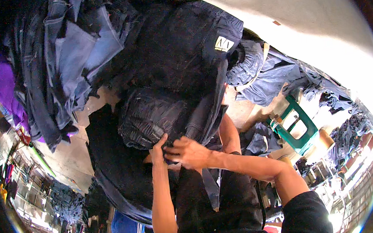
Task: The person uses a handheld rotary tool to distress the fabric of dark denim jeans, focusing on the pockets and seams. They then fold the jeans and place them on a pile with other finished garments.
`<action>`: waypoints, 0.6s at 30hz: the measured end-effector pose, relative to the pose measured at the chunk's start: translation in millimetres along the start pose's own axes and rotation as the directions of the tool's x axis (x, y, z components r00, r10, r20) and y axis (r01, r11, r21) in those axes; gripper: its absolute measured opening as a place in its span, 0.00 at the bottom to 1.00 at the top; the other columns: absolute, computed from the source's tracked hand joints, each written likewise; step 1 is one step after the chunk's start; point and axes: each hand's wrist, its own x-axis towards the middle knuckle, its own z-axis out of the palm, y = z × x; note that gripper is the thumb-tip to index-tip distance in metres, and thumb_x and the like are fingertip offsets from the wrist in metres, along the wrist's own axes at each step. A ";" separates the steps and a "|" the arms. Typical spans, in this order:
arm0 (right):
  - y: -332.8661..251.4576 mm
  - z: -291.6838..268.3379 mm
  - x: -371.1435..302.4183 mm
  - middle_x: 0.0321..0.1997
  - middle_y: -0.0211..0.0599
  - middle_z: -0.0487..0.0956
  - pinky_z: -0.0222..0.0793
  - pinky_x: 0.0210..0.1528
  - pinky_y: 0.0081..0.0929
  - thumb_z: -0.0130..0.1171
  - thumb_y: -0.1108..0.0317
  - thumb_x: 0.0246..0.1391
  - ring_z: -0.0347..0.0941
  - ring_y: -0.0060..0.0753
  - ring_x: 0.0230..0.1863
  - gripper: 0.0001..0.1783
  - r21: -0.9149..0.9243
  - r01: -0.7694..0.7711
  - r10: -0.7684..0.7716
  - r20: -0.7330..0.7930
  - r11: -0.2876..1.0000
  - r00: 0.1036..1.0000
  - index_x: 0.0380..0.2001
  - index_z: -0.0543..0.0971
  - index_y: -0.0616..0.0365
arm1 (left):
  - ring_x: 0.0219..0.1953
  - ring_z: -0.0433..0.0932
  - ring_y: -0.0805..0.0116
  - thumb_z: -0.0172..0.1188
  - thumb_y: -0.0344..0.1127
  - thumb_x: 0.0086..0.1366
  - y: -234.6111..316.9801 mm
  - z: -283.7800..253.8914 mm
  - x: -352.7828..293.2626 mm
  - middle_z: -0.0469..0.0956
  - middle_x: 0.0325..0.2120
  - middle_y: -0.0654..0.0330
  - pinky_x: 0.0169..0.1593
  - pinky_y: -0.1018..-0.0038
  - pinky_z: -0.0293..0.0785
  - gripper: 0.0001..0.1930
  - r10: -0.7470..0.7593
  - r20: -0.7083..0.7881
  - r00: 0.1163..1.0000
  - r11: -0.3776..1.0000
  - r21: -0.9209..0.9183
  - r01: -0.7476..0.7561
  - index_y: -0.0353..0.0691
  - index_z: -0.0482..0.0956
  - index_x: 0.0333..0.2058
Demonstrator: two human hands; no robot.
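Note:
A dark garment (150,112) with a gathered elastic waistband lies bunched in front of me. My left hand (157,149) is closed on the waistband's near edge, its thumb on top. Just to the right, my right hand (191,154) has its fingers bent and drawn together at that same edge. Whatever its fingertips pinch is too small or hidden to make out. Beyond the garment spreads a larger pair of dark trousers (177,40) with a pale label (224,43) near its waist. More black cloth (121,163) hangs to the left of my left hand.
Dark and blue cloth pieces (79,46) are heaped at the far left, beside purple fabric (6,87). A tied bluish bundle (256,71) and a green plastic frame (296,127) are on the right. A bare limb (229,133), whose I cannot tell, shows behind my right forearm.

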 end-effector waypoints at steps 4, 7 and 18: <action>66.1 -24.8 6.9 0.41 0.41 0.88 0.77 0.49 0.47 0.71 0.56 0.57 0.83 0.46 0.44 0.18 0.455 -0.153 0.164 0.015 0.877 0.986 0.46 0.89 0.53 | 0.54 0.81 0.53 0.83 0.47 0.55 -7.0 8.4 22.1 0.81 0.60 0.54 0.62 0.58 0.75 0.41 -0.020 -0.048 0.999 0.999 -0.028 0.019 0.31 0.79 0.64; 187.0 -86.9 -0.4 0.43 0.45 0.89 0.78 0.53 0.45 0.72 0.69 0.51 0.84 0.49 0.45 0.14 0.344 -0.340 0.480 -0.535 0.875 0.695 0.42 0.88 0.57 | 0.60 0.80 0.52 0.83 0.48 0.56 -12.7 8.9 12.3 0.79 0.63 0.51 0.67 0.56 0.74 0.43 -0.060 -0.055 0.997 0.992 -0.113 0.054 0.30 0.77 0.65; 417.5 -189.6 -44.5 0.56 0.56 0.87 0.76 0.62 0.47 0.77 0.58 0.55 0.83 0.56 0.59 0.36 0.322 -0.816 0.696 -0.706 0.481 0.131 0.63 0.78 0.61 | 0.61 0.79 0.54 0.80 0.31 0.59 -58.4 -0.5 19.6 0.78 0.63 0.54 0.66 0.58 0.76 0.37 -0.254 0.041 0.966 0.889 -0.383 0.249 0.32 0.76 0.66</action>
